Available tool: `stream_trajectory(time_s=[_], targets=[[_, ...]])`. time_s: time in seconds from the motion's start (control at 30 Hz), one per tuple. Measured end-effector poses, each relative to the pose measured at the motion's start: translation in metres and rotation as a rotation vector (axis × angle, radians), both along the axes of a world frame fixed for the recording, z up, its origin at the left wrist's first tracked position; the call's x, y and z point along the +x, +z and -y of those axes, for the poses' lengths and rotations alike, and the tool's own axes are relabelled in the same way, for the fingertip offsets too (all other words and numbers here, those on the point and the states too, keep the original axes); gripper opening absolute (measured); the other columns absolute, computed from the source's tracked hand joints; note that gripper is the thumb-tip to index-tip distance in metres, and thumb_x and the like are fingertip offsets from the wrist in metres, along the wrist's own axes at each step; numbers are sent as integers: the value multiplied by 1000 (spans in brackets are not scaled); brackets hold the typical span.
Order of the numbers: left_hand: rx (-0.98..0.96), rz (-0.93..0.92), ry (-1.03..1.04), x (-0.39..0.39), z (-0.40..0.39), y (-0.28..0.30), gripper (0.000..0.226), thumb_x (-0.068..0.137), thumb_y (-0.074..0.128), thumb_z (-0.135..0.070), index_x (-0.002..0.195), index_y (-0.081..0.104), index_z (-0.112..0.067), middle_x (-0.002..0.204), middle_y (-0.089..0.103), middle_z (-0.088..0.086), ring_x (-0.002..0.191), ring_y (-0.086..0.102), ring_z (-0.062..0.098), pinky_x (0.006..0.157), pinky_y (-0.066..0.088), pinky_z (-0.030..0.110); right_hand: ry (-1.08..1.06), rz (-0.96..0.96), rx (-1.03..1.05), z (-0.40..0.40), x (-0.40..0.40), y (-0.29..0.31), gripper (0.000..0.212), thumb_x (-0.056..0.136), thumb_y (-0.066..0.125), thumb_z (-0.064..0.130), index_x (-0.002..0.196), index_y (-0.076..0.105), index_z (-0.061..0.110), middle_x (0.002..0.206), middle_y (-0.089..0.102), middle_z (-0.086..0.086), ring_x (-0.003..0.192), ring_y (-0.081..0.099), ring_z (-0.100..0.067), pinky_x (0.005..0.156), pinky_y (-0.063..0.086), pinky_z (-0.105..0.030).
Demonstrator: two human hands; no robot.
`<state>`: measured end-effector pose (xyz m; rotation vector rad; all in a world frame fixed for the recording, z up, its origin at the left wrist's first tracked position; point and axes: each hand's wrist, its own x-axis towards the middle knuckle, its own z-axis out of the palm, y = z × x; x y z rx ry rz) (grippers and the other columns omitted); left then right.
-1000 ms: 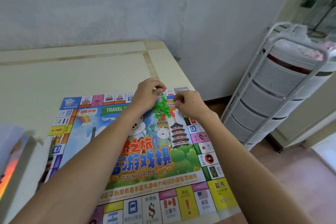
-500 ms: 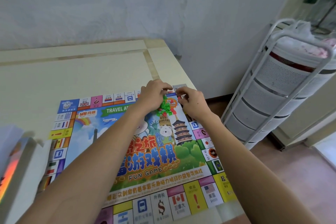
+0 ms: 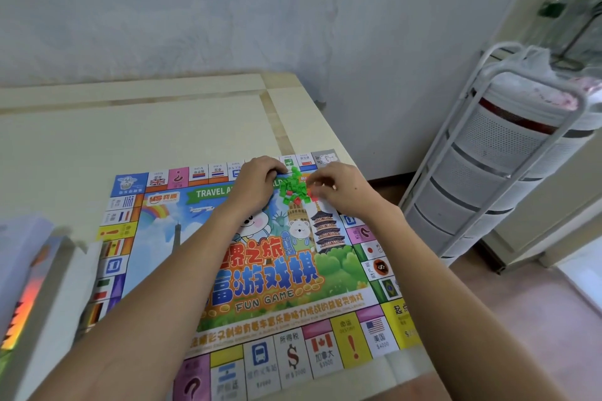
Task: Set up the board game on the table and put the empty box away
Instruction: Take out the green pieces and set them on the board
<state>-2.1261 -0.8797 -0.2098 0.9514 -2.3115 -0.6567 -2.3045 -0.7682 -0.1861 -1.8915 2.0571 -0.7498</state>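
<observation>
Pale cream bench (image 3: pixel 163 140) carries the colourful printed game board sheet (image 3: pixel 260 270), which lies flat and unfolded, its near right corner hanging over the edge. At the near left rests the shiny rainbow-edged game box (image 3: pixel 22 296), not yet put away. Farther on, the pile of small green and red plastic houses (image 3: pixel 293 187) now lies spread wider than a moment ago. The left hand (image 3: pixel 257 182) rests beside it with curled fingers; whether it holds pieces I cannot tell. The right hand (image 3: pixel 338 187) seems to pinch at red pieces. I judge sorting is under way. A white tiered trolley (image 3: pixel 482 179) stands beyond the bench.
</observation>
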Motion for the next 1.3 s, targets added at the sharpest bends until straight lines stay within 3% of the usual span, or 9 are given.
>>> stream_trajectory(time_s=[0.4,0.57,0.67,0.77,0.87,1.03,1.1,1.2,1.3], targets=[[-17,-78,28,5,-5,-1,31,96,43,6,106,72,-3,108,71,12,102,64,24,89,45,24,-148,-94,-80,15,8,-4,26,97,57,19,119,68,12,114,62,-9,96,58,-18,82,40,-20],[-20,-125,56,4,-3,0,29,88,48,7,90,71,-11,96,67,6,94,60,20,83,47,31,129,-81,-127,-1,22,0,14,86,71,25,95,77,16,91,56,-2,82,45,-7,73,32,-5],[-16,-172,84,8,-6,6,29,78,52,6,77,69,-18,89,63,3,89,56,19,77,44,30,130,-92,-129,-4,25,-8,20,81,77,32,97,77,19,92,50,-1,89,41,-8,75,29,-11],[-1,-102,-12,13,-11,19,24,74,54,-2,72,70,-20,87,61,3,86,55,18,75,44,31,120,-105,-158,0,26,-12,17,81,77,27,94,79,16,90,47,0,91,41,-12,80,34,-24],[-44,42,-103,17,-11,24,23,73,55,-16,84,76,-17,89,60,3,88,54,18,77,46,35,112,-105,-161,2,27,-12,12,82,76,21,90,79,13,88,46,2,93,41,-14,82,36,-27],[-99,126,-75,15,-13,18,16,85,68,-27,98,76,-21,93,59,-1,93,54,18,82,47,38,-271,138,-318,1,10,-1,13,91,65,19,96,76,13,91,65,1,74,51,4,68,34,-2],[-140,165,-42,11,-15,16,24,86,68,-39,101,74,-21,93,60,-1,92,55,18,80,48,38,-367,224,-267,3,1,-1,15,93,61,14,97,75,9,89,67,2,69,53,6,63,37,2],[-190,242,6,4,-16,15,33,86,63,-49,104,72,-23,92,58,-2,90,55,17,79,48,37,-365,226,-159,10,-3,-8,17,94,58,12,99,75,10,97,72,-1,79,63,-6,69,46,-8],[-220,289,29,-2,-18,17,34,85,64,-50,102,72,-22,93,58,-2,93,56,19,77,47,36,-331,204,-107,16,-2,-12,18,95,59,15,105,73,13,106,71,-2,88,60,-10,72,42,-16]])
